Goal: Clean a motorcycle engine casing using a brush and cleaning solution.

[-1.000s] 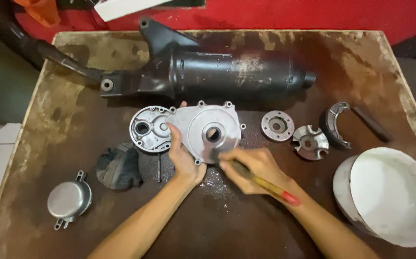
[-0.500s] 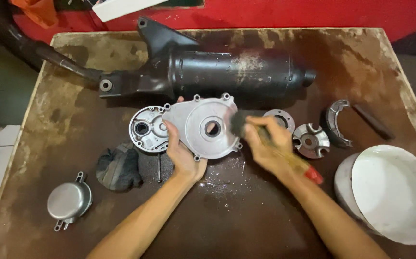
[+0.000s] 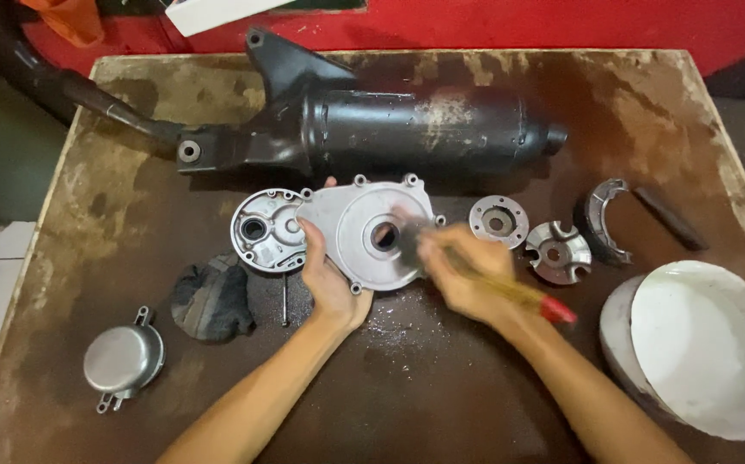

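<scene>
Cover [image 3: 364,232] lying flat mid-table [image 3: 441,404], just below muffler [image 3: 407,129]. Pinned at its near-left edge by left hand [image 3: 329,279], fingers spread, probably against sliding. Brush [image 3: 475,275] gripped in right hand [image 3: 467,279], bristles blurred on cover's face.

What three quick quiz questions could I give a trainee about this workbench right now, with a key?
1. True or false: the left hand rests on the silver engine cover.
2. What does the right hand hold? A) brush B) hammer C) rag
3. Which large black part lies at the far side of the table?

Key
1. True.
2. A: a brush, blurred, its bristles at the cover's centre hole.
3. The exhaust muffler.
</scene>
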